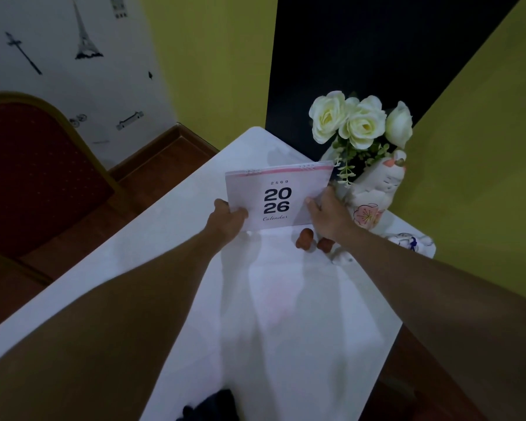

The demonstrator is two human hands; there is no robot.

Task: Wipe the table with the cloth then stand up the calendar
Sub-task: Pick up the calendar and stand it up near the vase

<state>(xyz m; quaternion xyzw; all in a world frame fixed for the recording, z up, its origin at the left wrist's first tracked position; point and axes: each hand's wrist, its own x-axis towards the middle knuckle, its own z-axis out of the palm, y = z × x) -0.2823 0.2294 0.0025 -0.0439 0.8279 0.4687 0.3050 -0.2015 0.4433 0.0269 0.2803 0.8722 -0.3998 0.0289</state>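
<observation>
A pale pink desk calendar [274, 196] marked "2026 Calendar" stands tilted on the white table [286, 299], its lower edge touching the surface. My left hand [227, 218] pinches its lower left corner. My right hand [325, 214] grips its right edge, fingers curled behind and reflected in the glossy tabletop. A dark cloth [210, 405] lies at the table's near edge, only partly in frame.
White artificial roses [359, 123] in a vase and a white ceramic cat figurine [377, 189] stand right behind the calendar. A small blue-and-white item [410, 240] sits at the right edge. A red chair [28, 171] stands left on the wooden floor.
</observation>
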